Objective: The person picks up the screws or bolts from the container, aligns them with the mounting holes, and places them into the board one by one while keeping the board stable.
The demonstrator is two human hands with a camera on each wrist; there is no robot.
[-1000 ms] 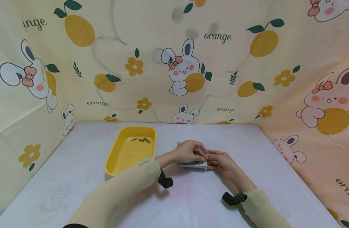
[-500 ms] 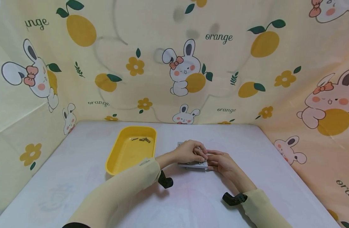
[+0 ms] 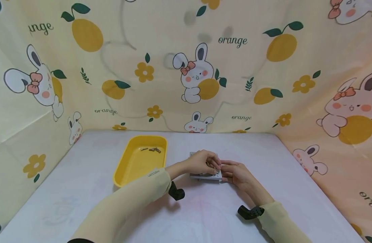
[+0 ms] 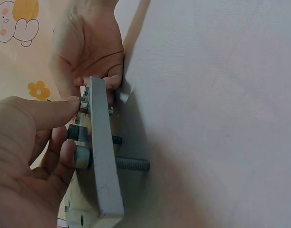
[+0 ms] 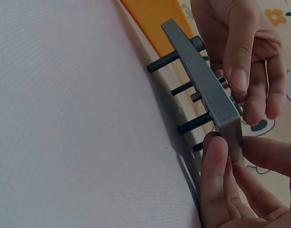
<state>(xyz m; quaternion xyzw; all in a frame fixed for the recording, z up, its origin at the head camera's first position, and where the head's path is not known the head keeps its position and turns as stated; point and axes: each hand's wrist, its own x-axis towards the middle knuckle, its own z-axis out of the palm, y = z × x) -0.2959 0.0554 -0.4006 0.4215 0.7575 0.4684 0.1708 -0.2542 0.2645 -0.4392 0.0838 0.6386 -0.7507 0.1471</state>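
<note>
A grey metal plate [image 3: 204, 176] with several screws through it is raised over the white table. My left hand [image 3: 202, 162] reaches over its top; in the left wrist view its thumb and a finger pinch the head of a small screw [image 4: 83, 106] close to the plate's far end. Thicker bolts [image 4: 81, 156] stand nearer, their threaded ends sticking out below. My right hand [image 3: 238, 173] grips the plate's right end, thumb and fingers on opposite faces, as the right wrist view shows. The left fingers partly cover the plate's top in the head view.
A yellow tray [image 3: 120, 168] stands left of the plate, with several loose screws [image 3: 152, 149] at its far end. Behind the table [image 3: 204, 216] hangs a printed cloth [image 3: 161, 33], which also runs down both sides.
Both hands stay at the plate. The left thumb and fingers shift slightly at the screw, showing a little more of the plate's right corner. The head view tilts slightly.
</note>
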